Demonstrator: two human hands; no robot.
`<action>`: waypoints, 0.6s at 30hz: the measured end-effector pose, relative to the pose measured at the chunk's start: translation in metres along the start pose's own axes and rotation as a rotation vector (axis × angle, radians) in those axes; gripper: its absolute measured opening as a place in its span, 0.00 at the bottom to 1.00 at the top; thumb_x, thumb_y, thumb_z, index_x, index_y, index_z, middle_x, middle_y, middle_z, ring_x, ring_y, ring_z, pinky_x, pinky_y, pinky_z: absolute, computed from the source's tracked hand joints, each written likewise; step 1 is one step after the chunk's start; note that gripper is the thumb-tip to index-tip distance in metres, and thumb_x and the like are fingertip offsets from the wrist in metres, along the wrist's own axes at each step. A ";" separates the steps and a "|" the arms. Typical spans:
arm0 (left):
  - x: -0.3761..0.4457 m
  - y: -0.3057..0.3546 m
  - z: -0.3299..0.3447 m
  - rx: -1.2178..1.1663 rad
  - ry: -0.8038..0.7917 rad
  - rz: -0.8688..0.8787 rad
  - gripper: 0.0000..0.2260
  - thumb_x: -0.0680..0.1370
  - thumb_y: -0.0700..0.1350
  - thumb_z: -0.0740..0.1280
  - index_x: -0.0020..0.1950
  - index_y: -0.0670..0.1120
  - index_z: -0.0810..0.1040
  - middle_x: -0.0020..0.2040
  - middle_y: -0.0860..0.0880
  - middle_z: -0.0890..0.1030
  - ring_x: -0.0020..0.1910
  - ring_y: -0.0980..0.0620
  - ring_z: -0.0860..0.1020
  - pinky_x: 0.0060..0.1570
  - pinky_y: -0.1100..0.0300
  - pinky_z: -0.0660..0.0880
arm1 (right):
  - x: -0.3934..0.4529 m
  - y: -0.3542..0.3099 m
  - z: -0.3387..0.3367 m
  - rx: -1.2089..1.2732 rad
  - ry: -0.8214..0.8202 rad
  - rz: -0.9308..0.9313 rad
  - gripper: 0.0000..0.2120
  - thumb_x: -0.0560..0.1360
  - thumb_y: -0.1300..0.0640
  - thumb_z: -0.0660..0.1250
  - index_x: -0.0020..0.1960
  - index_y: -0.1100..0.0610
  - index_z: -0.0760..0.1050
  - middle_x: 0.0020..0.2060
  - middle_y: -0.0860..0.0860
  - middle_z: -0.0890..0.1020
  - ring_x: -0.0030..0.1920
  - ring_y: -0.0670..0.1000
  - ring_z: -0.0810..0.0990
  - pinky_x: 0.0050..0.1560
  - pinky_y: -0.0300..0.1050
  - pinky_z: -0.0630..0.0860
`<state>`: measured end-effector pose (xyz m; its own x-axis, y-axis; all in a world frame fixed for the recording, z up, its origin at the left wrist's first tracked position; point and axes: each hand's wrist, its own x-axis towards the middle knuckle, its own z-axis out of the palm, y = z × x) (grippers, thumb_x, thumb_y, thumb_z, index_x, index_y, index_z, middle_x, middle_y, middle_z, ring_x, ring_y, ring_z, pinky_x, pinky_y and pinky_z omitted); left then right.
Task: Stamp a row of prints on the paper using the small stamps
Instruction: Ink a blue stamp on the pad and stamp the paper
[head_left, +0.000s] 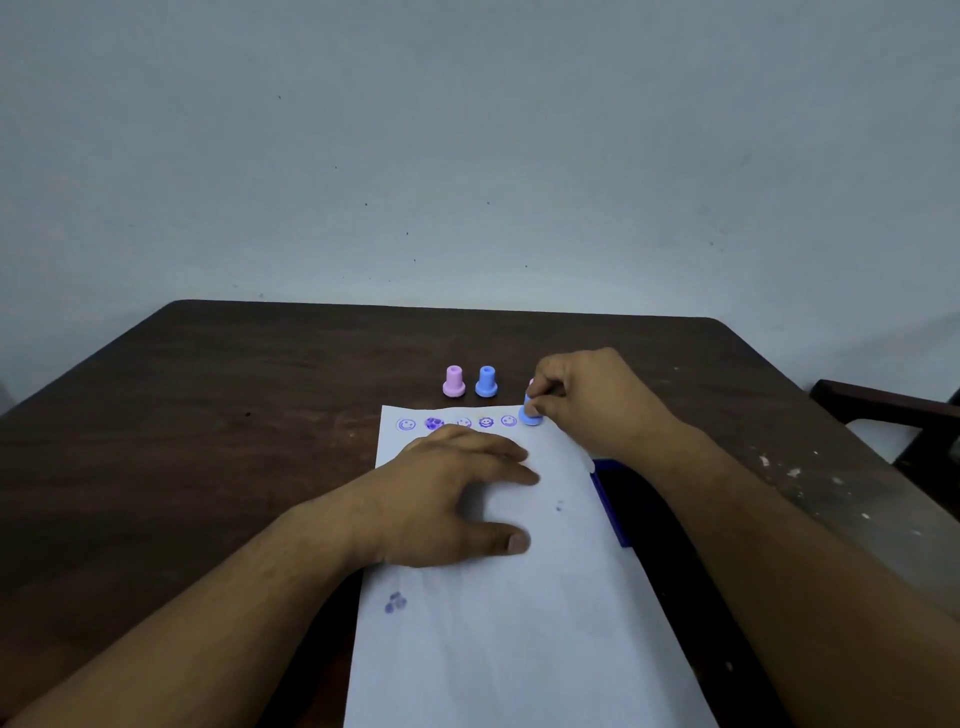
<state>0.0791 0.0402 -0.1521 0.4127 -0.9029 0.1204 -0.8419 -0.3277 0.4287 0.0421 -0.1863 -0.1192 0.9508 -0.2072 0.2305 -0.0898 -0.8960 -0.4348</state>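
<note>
Right now my right hand (587, 400) pinches a small blue stamp (531, 414) between thumb and fingertips, the fingers curled closed around its handle. Its wide base sits flat on the white paper (498, 613), at the right end of a row of prints (457, 423) that runs along the paper's far edge. I count five purple prints in that row: round smiling faces, with one darker, smudged mark second from the left. The stamp stands just beside the last face.

My left hand (447, 499) lies palm down on the paper, fingers spread and flat, holding nothing, its fingertips just below the row. My thumb points to the right, nearer to me.

Beyond the paper's far edge, on the dark brown wooden table (208, 415), two more stamps stand upright side by side: a pink stamp (453, 382) on the left and a second blue stamp (486, 382) on the right, close but not touching. A sliver of something pink (531, 383) peeks out behind my right fingers; I cannot tell what it is.

A dark blue ink pad (608, 499) lies just beside the paper's right edge, partly under my right forearm. Some purple smudges (396, 603) mark the paper nearer to me, on the left. A pale wall (467, 156) rises behind the table.
</note>
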 end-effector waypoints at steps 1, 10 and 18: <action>0.000 0.000 0.000 0.003 0.001 0.000 0.27 0.72 0.64 0.72 0.71 0.63 0.74 0.74 0.65 0.69 0.74 0.63 0.62 0.76 0.56 0.60 | 0.000 -0.001 0.000 -0.009 -0.009 0.005 0.03 0.74 0.57 0.77 0.42 0.52 0.84 0.44 0.49 0.88 0.45 0.51 0.85 0.50 0.50 0.82; 0.000 0.000 0.000 -0.005 0.001 0.005 0.29 0.71 0.67 0.70 0.71 0.63 0.74 0.74 0.65 0.69 0.74 0.63 0.62 0.76 0.55 0.61 | 0.000 -0.007 -0.001 -0.032 -0.025 0.045 0.01 0.74 0.57 0.77 0.44 0.53 0.86 0.48 0.50 0.88 0.49 0.52 0.85 0.54 0.49 0.81; 0.001 0.000 0.000 -0.003 -0.003 -0.004 0.28 0.71 0.66 0.70 0.71 0.63 0.74 0.74 0.65 0.69 0.74 0.63 0.62 0.76 0.55 0.60 | 0.003 -0.014 -0.004 -0.068 -0.080 0.077 0.08 0.75 0.57 0.77 0.41 0.49 0.80 0.49 0.51 0.88 0.51 0.53 0.85 0.56 0.50 0.81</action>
<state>0.0795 0.0387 -0.1522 0.4148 -0.9024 0.1163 -0.8395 -0.3303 0.4315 0.0447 -0.1755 -0.1088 0.9606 -0.2470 0.1277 -0.1808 -0.9037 -0.3882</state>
